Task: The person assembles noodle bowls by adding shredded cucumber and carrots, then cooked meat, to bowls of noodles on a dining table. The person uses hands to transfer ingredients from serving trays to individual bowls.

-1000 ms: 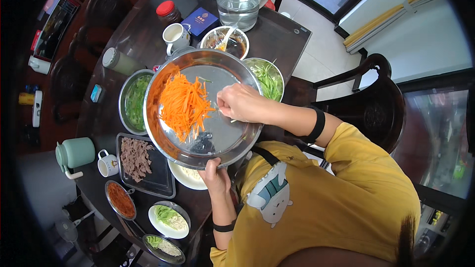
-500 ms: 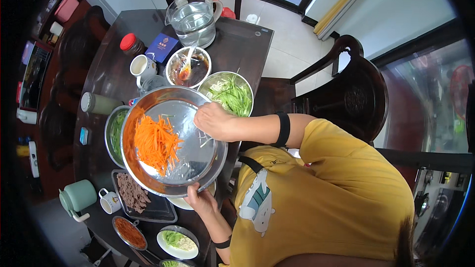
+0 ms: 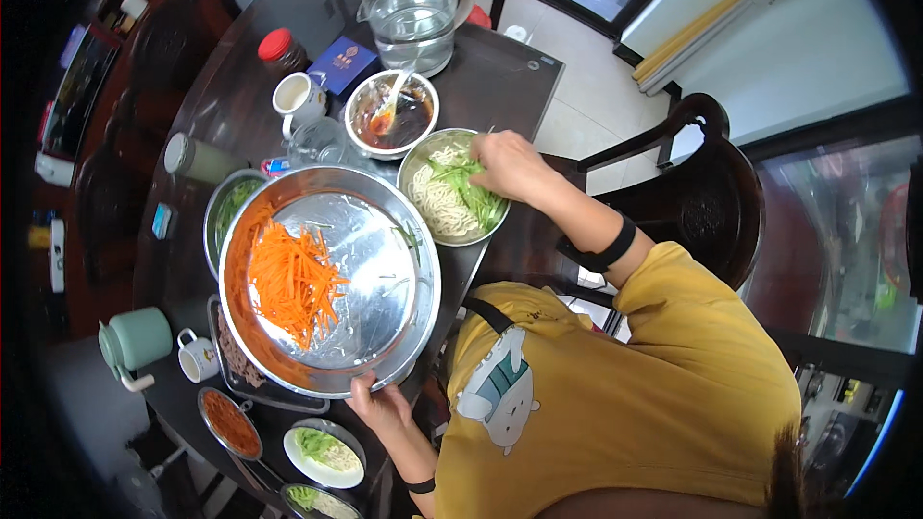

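Note:
My left hand (image 3: 378, 407) grips the near rim of a large steel basin (image 3: 423, 312), thumb over the edge. Inside lie a heap of orange carrot shreds (image 3: 296, 279) and a few green strands. The basin is tilted over the table. My right hand (image 3: 510, 165) reaches into a smaller steel bowl (image 3: 454, 238) at the basin's far right, its fingers closed on green vegetable shreds (image 3: 471, 194). Pale noodles (image 3: 437, 194) fill the left part of that bowl. My fingertips are partly hidden among the greens.
Behind the bowl stand a sauce bowl (image 3: 435, 96) with a white spoon, a water pitcher (image 3: 413, 29), a blue box (image 3: 343, 65) and a white mug (image 3: 300, 101). Below the basin are a meat tray (image 3: 288, 402), a red-sauce dish (image 3: 231, 423) and a noodle bowl (image 3: 351, 481).
My right hand has moved from inside the basin to the noodle bowl and now touches the greens there. More noodles show. The basin has shifted slightly down and left in view.

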`<action>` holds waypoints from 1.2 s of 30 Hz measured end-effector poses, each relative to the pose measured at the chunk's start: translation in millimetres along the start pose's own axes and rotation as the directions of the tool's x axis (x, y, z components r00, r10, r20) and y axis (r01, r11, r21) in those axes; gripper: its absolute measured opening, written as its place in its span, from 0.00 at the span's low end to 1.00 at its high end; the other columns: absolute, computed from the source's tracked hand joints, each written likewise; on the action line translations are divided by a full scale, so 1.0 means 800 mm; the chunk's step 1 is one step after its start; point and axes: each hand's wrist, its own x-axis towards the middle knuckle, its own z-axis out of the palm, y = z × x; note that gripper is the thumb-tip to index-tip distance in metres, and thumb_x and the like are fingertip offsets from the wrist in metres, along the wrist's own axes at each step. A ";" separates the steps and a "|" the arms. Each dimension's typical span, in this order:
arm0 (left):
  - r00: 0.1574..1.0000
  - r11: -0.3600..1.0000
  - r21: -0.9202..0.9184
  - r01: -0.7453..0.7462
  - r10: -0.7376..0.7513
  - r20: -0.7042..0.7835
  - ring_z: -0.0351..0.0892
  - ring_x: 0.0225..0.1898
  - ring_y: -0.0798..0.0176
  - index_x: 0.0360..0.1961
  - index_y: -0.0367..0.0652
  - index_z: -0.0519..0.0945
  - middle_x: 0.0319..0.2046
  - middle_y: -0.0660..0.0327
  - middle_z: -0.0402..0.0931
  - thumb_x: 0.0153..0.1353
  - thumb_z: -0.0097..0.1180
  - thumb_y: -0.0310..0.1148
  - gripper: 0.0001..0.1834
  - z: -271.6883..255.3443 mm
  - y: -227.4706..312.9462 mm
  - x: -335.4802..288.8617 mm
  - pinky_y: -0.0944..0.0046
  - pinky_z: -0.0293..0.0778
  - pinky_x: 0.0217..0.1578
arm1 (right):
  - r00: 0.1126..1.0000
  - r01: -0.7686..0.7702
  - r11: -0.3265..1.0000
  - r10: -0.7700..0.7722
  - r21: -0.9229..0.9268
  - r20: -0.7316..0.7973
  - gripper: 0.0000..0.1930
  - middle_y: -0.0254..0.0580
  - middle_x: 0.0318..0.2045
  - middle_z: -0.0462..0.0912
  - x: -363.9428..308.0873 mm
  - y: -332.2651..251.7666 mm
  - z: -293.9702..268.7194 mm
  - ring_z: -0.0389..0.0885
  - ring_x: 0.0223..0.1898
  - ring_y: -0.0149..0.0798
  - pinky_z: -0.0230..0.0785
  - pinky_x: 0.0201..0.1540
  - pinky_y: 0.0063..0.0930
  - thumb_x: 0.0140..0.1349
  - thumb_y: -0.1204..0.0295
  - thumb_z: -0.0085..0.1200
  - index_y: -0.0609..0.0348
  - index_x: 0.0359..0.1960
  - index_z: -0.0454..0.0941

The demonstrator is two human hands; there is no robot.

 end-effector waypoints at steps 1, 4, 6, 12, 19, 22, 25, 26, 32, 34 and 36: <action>1.000 0.999 -0.042 0.009 -0.010 -0.022 0.73 0.51 0.55 0.49 0.27 0.71 0.49 0.51 0.72 0.47 0.49 0.22 0.24 -0.013 0.005 -0.001 0.53 0.70 0.56 | 0.999 -0.040 0.999 0.040 0.006 -0.012 0.14 0.59 0.30 0.81 -0.001 0.001 0.000 0.81 0.37 0.57 0.74 0.43 0.43 0.50 0.70 0.59 0.67 0.35 0.77; 0.998 0.987 -0.159 -0.011 0.001 -0.057 0.73 0.52 0.52 0.51 0.27 0.70 0.49 0.48 0.73 0.47 0.49 0.22 0.25 -0.032 0.026 -0.005 0.50 0.70 0.56 | 0.997 -0.070 0.997 0.070 0.013 -0.011 0.16 0.60 0.33 0.81 0.004 0.005 0.019 0.80 0.40 0.58 0.73 0.44 0.44 0.51 0.71 0.57 0.67 0.41 0.75; 0.999 0.978 -0.208 -0.029 0.023 -0.030 0.73 0.51 0.51 0.50 0.28 0.71 0.48 0.48 0.73 0.47 0.48 0.22 0.25 -0.046 0.043 -0.012 0.49 0.70 0.57 | 0.996 0.056 0.998 -0.057 -0.017 -0.064 0.16 0.60 0.35 0.81 0.008 0.002 0.036 0.80 0.41 0.57 0.73 0.44 0.45 0.51 0.73 0.53 0.67 0.43 0.75; 0.961 0.943 -0.237 -0.233 0.186 -0.202 0.73 0.52 0.52 0.53 0.29 0.69 0.48 0.50 0.73 0.46 0.49 0.21 0.28 -0.123 0.079 -0.048 0.48 0.69 0.57 | 0.957 0.283 0.936 -0.289 -0.208 0.001 0.25 0.59 0.44 0.80 -0.011 -0.018 0.042 0.75 0.53 0.57 0.69 0.56 0.43 0.54 0.78 0.47 0.62 0.57 0.69; 0.902 0.893 -0.258 -0.368 0.275 -0.333 0.71 0.54 0.50 0.52 0.31 0.72 0.49 0.48 0.73 0.44 0.48 0.20 0.28 -0.165 0.101 -0.101 0.47 0.65 0.61 | 0.958 0.287 0.956 -0.287 -0.055 0.003 0.20 0.60 0.44 0.79 -0.020 -0.044 0.003 0.78 0.45 0.59 0.71 0.51 0.42 0.58 0.74 0.50 0.64 0.53 0.72; 0.898 0.890 -0.296 -0.346 0.223 -0.379 0.69 0.56 0.50 0.55 0.32 0.69 0.52 0.48 0.71 0.43 0.47 0.20 0.31 -0.186 0.090 -0.116 0.47 0.63 0.62 | 0.890 0.450 0.877 -0.457 0.169 -0.002 0.13 0.55 0.40 0.82 -0.030 -0.090 0.005 0.80 0.42 0.55 0.73 0.46 0.39 0.60 0.71 0.52 0.67 0.43 0.79; 0.901 0.893 -0.289 -0.346 0.230 -0.367 0.67 0.58 0.50 0.56 0.33 0.68 0.54 0.51 0.71 0.43 0.48 0.21 0.32 -0.197 0.068 -0.130 0.46 0.60 0.63 | 0.812 0.445 0.737 -0.571 0.508 0.117 0.13 0.54 0.35 0.83 -0.062 -0.194 -0.002 0.83 0.36 0.48 0.75 0.41 0.37 0.58 0.70 0.54 0.65 0.41 0.80; 0.905 0.899 -0.291 -0.328 0.210 -0.370 0.68 0.58 0.51 0.56 0.34 0.68 0.54 0.52 0.71 0.43 0.48 0.21 0.33 -0.199 0.062 -0.124 0.47 0.59 0.63 | 0.774 0.499 0.685 -0.628 0.531 0.082 0.13 0.53 0.35 0.83 -0.064 -0.217 0.006 0.84 0.36 0.48 0.75 0.40 0.37 0.58 0.70 0.54 0.64 0.41 0.80; 0.959 0.937 -0.256 -0.236 0.181 -0.218 0.67 0.60 0.51 0.62 0.34 0.63 0.56 0.51 0.69 0.43 0.47 0.21 0.37 -0.196 0.034 -0.128 0.49 0.59 0.64 | 0.603 0.602 0.565 -0.785 0.564 0.144 0.16 0.52 0.32 0.84 -0.088 -0.360 0.049 0.85 0.34 0.45 0.75 0.38 0.35 0.58 0.64 0.58 0.65 0.41 0.80; 0.959 0.940 -0.238 -0.244 0.198 -0.200 0.67 0.60 0.50 0.62 0.33 0.61 0.58 0.51 0.67 0.43 0.47 0.20 0.38 -0.185 0.027 -0.132 0.48 0.60 0.63 | 0.617 0.599 0.649 -0.747 0.469 0.246 0.27 0.58 0.30 0.83 -0.091 -0.396 0.078 0.85 0.35 0.49 0.75 0.40 0.38 0.57 0.53 0.59 0.71 0.40 0.79; 0.970 0.939 -0.268 -0.215 0.173 -0.172 0.67 0.59 0.54 0.62 0.32 0.62 0.56 0.53 0.67 0.43 0.48 0.17 0.37 -0.183 0.018 -0.133 0.54 0.60 0.62 | 0.648 0.604 0.734 -0.679 0.310 0.345 0.31 0.60 0.30 0.83 -0.096 -0.426 0.103 0.84 0.36 0.53 0.74 0.42 0.40 0.56 0.48 0.58 0.73 0.38 0.78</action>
